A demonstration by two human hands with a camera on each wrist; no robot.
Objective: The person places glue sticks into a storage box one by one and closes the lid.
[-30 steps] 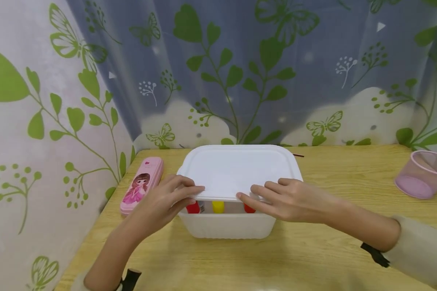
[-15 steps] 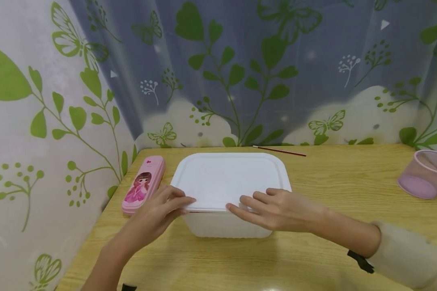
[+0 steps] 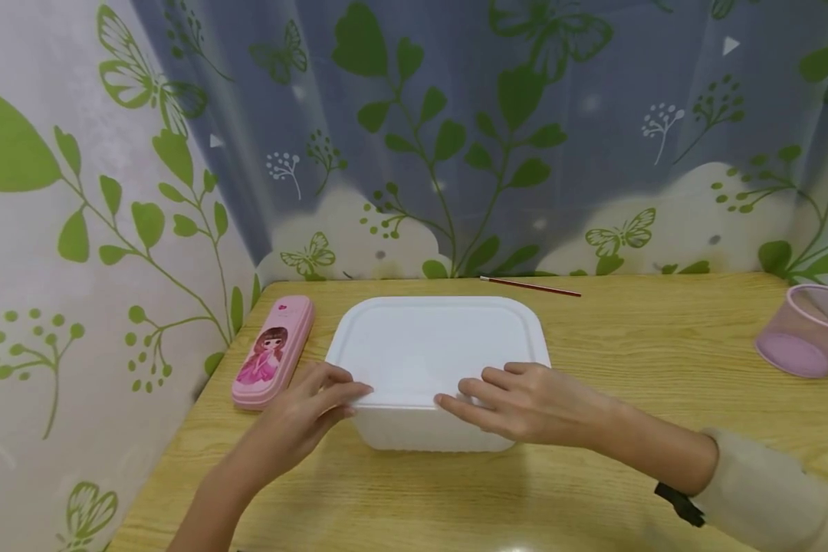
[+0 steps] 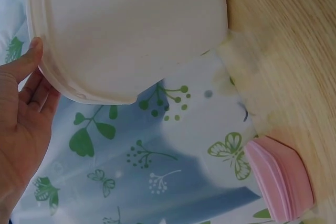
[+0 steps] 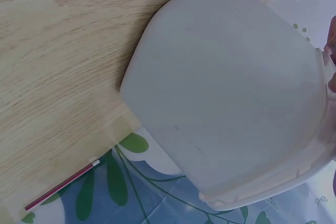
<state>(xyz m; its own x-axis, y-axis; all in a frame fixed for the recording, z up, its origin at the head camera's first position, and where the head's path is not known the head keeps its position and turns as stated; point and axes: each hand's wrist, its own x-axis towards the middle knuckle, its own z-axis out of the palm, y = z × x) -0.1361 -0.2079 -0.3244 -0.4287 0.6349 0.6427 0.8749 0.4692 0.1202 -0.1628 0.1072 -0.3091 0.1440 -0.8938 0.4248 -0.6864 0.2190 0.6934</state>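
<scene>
A white lid [image 3: 431,345] lies over the white plastic box [image 3: 428,428] at the middle of the table. My left hand [image 3: 310,406] pinches the lid's front left edge; in the left wrist view its thumb [image 4: 35,50] lies on the rim and its fingers reach beneath. My right hand [image 3: 524,402] holds the front edge further right, fingers bent over the top and thumb hidden. The lid covers whatever is in the box. From the right wrist view I see mostly the box's side [image 5: 226,87], with bits of a hand at the right border.
Left of the box lies a pink pencil case [image 3: 274,353] with a doll picture. Behind it is a slim dark red stick [image 3: 530,286] with a pale tip. A pink mesh cup [image 3: 800,337] stands far right. A patterned curtain [image 3: 414,153] borders the table's back.
The lid's front edge has come down with both hands, and the gap that showed red and yellow items in the box has closed. The red stick behind has come fully into view.
</scene>
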